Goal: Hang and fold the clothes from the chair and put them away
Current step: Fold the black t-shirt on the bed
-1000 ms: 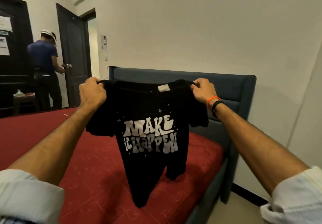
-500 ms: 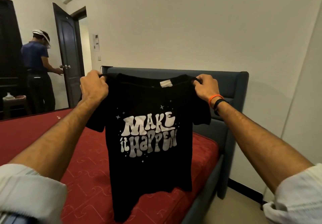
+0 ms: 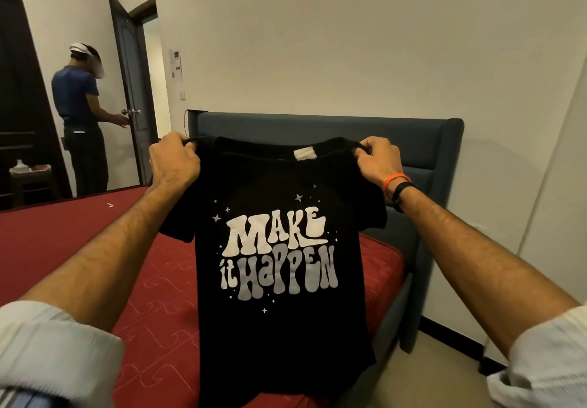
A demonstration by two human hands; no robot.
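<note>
Head view: the black cotton T-shirt printed "MAKE it HAPPEN" (image 3: 279,248) now hangs straight and flat from its shoulders, where a second ago its lower half was bunched and twisted to one side. It has also come up and closer to the camera. That reads as a shake-out finished: the garment looks ready to be lowered onto the red patterned mattress (image 3: 152,296) below it for folding.

The left hand (image 3: 173,161) has its grip closed on the left shoulder seam, fingers curled over the fabric with the knuckles facing the camera. The right hand (image 3: 376,163), an orange band and a black band at its wrist, pinches the right shoulder likewise. Both forearms reach forward, nearly level, sleeves rolled. The shirt hangs in front of the blue-grey upholstered headboard (image 3: 428,140).
</note>
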